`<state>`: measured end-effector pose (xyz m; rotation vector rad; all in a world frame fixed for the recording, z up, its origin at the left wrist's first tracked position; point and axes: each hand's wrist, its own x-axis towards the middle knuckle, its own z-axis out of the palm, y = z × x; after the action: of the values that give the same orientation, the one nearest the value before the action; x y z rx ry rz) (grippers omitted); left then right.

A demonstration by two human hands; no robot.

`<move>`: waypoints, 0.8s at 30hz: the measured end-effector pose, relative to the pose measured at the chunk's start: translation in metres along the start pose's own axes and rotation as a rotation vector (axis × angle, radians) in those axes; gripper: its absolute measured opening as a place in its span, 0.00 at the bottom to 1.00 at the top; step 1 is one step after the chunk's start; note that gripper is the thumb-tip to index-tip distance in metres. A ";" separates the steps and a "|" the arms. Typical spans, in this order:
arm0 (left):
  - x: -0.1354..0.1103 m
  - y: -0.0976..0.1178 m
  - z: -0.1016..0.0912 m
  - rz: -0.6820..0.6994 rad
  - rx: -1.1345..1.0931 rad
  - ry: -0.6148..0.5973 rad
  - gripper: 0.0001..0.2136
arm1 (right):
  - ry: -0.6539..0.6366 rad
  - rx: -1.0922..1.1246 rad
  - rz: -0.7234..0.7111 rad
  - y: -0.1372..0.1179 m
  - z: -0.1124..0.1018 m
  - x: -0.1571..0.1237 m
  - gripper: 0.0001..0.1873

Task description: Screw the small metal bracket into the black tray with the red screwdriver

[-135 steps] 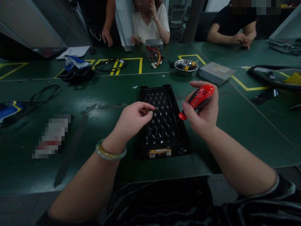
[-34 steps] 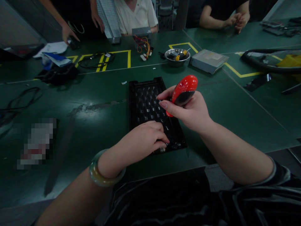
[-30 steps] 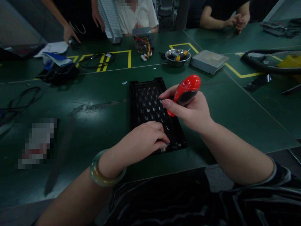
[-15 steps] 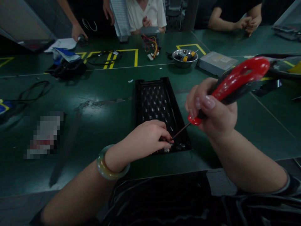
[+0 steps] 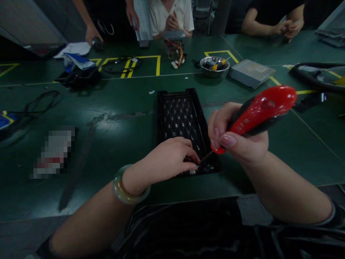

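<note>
My right hand grips a red and black screwdriver, tilted so that its thin shaft runs down to the left. The tip meets the fingers of my left hand at the near end of a black plastic panel with a honeycomb-like pattern. The left thumb and fingertips are pinched together there over the panel. Whatever lies between them is too small and dark to make out. Small shiny bits show beside the fingertips in the panel's near corner.
Farther back stand a metal bowl with tools, a grey drive-like box and a power supply with coloured wires. A black tray with blue cloth and cables lie left. Several people are across the green table.
The screwdriver handle has dropped lower and slightly left, with my right hand. My left hand stays at the panel's near end. The person in white has brought their hands together.
</note>
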<state>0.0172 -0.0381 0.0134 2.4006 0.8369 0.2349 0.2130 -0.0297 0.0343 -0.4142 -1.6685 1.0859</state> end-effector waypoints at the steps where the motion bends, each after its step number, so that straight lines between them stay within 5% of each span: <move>1: 0.000 0.000 -0.001 -0.004 0.001 0.002 0.08 | -0.015 0.030 -0.005 0.001 0.001 0.000 0.11; 12: 0.000 0.004 -0.005 0.014 0.029 0.007 0.09 | -0.049 0.017 -0.019 0.000 0.002 -0.001 0.25; 21: 0.000 0.004 -0.004 0.067 0.083 0.026 0.10 | 0.089 -0.085 -0.104 0.003 0.001 0.000 0.39; 24: 0.000 0.003 -0.003 0.083 0.104 0.040 0.11 | 0.208 -0.151 -0.167 0.005 0.001 0.002 0.35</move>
<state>0.0178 -0.0384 0.0177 2.5386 0.7853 0.2798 0.2107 -0.0264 0.0314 -0.4593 -1.5740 0.7708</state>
